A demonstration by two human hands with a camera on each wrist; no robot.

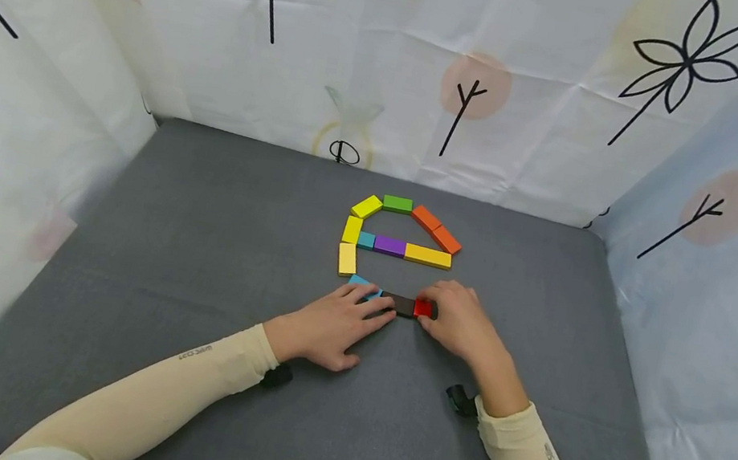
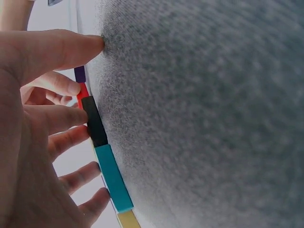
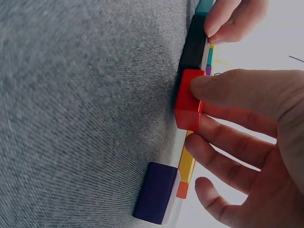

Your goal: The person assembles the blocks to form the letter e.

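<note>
My right hand (image 1: 466, 326) pinches a red block (image 3: 188, 107) between thumb and fingers, at the end of a black block (image 1: 398, 305). Spread out with fairly straight fingers, my left hand (image 1: 331, 327) touches the black block and a blue block (image 2: 114, 178) beside it. In the right wrist view a dark purple block (image 3: 156, 192) lies beyond the red one, apart from it; the right hand largely hides it in the head view. These blocks form the lower row of an "e"-like outline.
Further back the outline goes on: yellow blocks (image 1: 352, 230), a green block (image 1: 397, 205), orange blocks (image 1: 425, 219), and a middle row with a purple block (image 1: 390, 246) and a long yellow block (image 1: 428, 256). A grey table (image 1: 232, 215) bears them, with patterned cloth (image 1: 397, 64) around it.
</note>
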